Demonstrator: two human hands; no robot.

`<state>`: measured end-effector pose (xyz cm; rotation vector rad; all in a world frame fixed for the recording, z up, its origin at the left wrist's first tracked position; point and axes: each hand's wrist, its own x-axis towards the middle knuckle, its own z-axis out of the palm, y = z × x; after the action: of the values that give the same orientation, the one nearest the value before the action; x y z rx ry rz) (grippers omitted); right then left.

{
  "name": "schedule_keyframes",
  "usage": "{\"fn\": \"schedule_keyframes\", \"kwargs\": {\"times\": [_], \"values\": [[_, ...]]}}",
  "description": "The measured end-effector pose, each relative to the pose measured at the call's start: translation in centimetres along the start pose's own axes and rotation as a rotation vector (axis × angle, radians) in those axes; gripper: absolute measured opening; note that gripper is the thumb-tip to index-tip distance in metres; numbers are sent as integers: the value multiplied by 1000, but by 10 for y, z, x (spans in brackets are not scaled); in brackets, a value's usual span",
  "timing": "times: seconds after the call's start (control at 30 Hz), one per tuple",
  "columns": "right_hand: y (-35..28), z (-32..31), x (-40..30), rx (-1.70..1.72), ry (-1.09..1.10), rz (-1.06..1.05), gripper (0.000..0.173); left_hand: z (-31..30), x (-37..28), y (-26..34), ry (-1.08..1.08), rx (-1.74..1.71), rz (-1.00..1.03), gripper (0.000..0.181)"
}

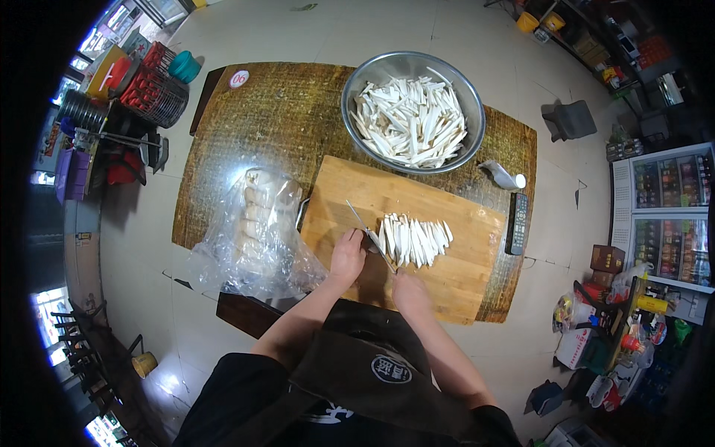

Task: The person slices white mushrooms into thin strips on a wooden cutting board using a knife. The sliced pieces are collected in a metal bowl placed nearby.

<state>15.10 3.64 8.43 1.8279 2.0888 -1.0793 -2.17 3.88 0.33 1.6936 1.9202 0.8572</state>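
Observation:
My right hand (pixel 412 293) grips the handle of a kitchen knife (pixel 381 250), seen nearly edge-on, its blade slanting up and left. Just left of the blade, my left hand (pixel 348 256) rests with fingers curled against the knife; whether anything lies under them is hidden. Right of the blade, a row of white sliced strips (pixel 416 240), probably king oyster mushroom, lies on a wooden cutting board (pixel 346 179). Beyond the board, a steel bowl (pixel 347 124) holds a heap of similar strips (pixel 413 120). A clear plastic bag (pixel 212 262) with several whole pale mushrooms (pixel 257 212) lies at left.
The board rests on a brown patterned table (pixel 273 112). Along its right side are a black remote control (pixel 518 223) and a white roll (pixel 505 176). A grey stool (pixel 570 120) and a glass-door drinks fridge (pixel 670 218) stand to the right. Baskets (pixel 159 95) stand at left.

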Motion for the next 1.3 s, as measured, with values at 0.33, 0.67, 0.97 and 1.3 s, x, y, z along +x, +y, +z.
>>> {"fn": "schedule_keyframes", "kwargs": {"times": [0.33, 0.67, 0.97, 1.3], "values": [[8, -5, -11, -2, 39, -21, 35, -2, -8, -2, 63, -46, 9, 20], [20, 29, 3, 3, 72, -27, 31, 0, -5, -3, 68, -45, -25, 17], [-9, -2, -22, -28, 67, -107, 31, -1, -10, -2, 124, -73, -60, 19], [9, 27, -4, 46, 77, -27, 32, -2, -9, -7, 97, -75, -34, 13]]}}
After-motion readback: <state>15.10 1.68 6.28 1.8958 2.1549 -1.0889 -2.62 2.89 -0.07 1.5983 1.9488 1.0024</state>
